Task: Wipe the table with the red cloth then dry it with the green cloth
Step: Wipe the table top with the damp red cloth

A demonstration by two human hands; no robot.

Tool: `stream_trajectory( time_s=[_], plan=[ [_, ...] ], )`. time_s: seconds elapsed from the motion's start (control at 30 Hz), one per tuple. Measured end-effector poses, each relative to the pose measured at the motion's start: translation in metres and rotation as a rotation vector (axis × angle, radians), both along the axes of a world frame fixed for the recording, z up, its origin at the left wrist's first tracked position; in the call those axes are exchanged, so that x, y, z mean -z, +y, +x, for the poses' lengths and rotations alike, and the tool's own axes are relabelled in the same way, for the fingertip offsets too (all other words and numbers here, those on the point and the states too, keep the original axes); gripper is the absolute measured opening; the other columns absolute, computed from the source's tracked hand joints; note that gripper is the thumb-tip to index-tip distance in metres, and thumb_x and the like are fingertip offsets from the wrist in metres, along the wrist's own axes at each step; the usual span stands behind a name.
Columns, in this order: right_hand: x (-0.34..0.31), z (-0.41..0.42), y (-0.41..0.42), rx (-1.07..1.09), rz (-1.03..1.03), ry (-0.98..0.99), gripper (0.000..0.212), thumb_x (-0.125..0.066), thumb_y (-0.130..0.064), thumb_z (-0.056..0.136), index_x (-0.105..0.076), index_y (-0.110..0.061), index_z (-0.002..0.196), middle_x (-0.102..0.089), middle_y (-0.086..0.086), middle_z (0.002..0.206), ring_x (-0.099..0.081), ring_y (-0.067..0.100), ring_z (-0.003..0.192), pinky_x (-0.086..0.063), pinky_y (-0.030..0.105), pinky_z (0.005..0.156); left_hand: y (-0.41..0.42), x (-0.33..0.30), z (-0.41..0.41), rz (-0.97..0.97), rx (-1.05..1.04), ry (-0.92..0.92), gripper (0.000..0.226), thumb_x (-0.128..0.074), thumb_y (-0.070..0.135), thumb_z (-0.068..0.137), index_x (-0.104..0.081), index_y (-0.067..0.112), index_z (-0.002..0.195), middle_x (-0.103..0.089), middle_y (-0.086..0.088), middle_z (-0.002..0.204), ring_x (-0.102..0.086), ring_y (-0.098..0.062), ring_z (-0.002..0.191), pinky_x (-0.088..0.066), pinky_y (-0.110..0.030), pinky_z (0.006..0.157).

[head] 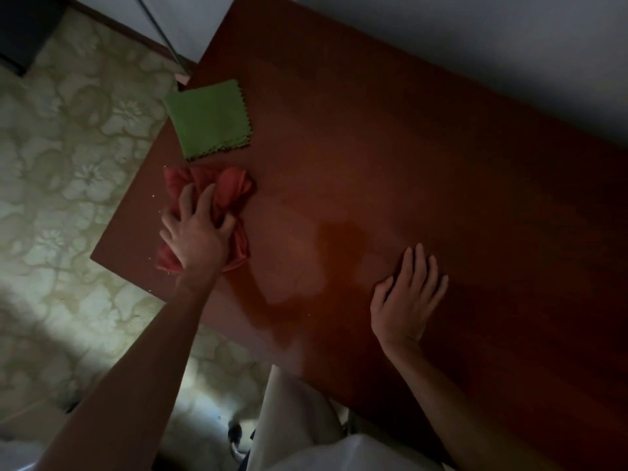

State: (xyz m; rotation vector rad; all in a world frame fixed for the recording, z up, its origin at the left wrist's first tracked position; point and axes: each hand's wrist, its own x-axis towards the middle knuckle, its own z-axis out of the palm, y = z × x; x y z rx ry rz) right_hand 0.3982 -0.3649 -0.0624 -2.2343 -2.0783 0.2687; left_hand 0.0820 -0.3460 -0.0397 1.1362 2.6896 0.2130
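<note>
A crumpled red cloth (231, 188) lies near the left end of the reddish-brown wooden table (390, 158). My left hand (197, 232) presses down on it, fingers curled into the fabric. Just beyond it, a folded green cloth (209, 119) with zigzag edges lies flat, slightly overhanging the table's left edge. My right hand (407, 294) rests flat on the table near the front edge, fingers together, holding nothing.
A wet-looking darker patch (306, 283) shows on the tabletop between my hands. A few crumbs (153, 195) dot the left end. A pale wall (475, 39) runs along the table's far side. Patterned flooring (68, 164) lies to the left.
</note>
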Motion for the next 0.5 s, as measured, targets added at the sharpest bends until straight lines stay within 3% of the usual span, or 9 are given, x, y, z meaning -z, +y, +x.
stream_trajectory(
  time_s=[0.13,0.27,0.33,0.43,0.5],
  plan=[
    [0.001,0.001,-0.001,0.003,0.003,-0.011,0.055,-0.037,-0.025,0.094,-0.036,-0.009,0.146,-0.033,0.01,0.155,-0.027,0.033,0.144,-0.014,0.056,0.118,-0.005,-0.007,0.012,-0.043,0.152,0.006,0.06,-0.068,0.039,0.084,-0.052,0.029,0.141,-0.042,-0.003,0.152,-0.037,-0.051,0.126,-0.034,-0.063,0.101],
    [0.002,-0.007,0.004,0.082,0.092,0.008,0.047,-0.042,-0.024,0.093,-0.047,-0.009,0.137,-0.045,0.012,0.145,-0.037,0.034,0.136,-0.022,0.055,0.115,-0.02,-0.002,0.034,-0.015,0.56,0.081,0.063,-0.061,0.047,0.076,-0.057,0.03,0.136,-0.05,0.0,0.146,-0.041,-0.05,0.121,-0.041,-0.06,0.093],
    [-0.005,-0.028,0.028,0.134,0.179,0.078,0.041,-0.048,-0.022,0.091,-0.052,-0.008,0.13,-0.051,0.015,0.134,-0.043,0.035,0.126,-0.03,0.052,0.11,-0.019,-0.001,0.049,-0.003,0.76,0.056,0.066,-0.066,0.048,0.073,-0.056,0.033,0.136,-0.05,0.003,0.147,-0.04,-0.046,0.122,-0.042,-0.059,0.093],
    [-0.029,-0.099,0.097,0.032,0.237,0.411,0.034,-0.051,-0.014,0.089,-0.059,-0.006,0.122,-0.058,0.014,0.122,-0.053,0.031,0.117,-0.041,0.045,0.105,-0.015,-0.002,0.065,-0.033,0.87,0.006,0.064,-0.059,0.054,0.074,-0.056,0.038,0.135,-0.052,0.005,0.145,-0.036,-0.042,0.123,-0.043,-0.061,0.095],
    [-0.051,-0.168,0.142,-0.092,0.115,0.683,0.033,-0.054,-0.011,0.091,-0.06,-0.007,0.123,-0.06,0.009,0.121,-0.057,0.022,0.113,-0.046,0.042,0.1,-0.013,0.001,0.061,-0.059,0.852,-0.012,0.068,-0.066,0.058,0.069,-0.057,0.039,0.133,-0.053,0.005,0.143,-0.038,-0.041,0.123,-0.045,-0.06,0.095]
  ],
)
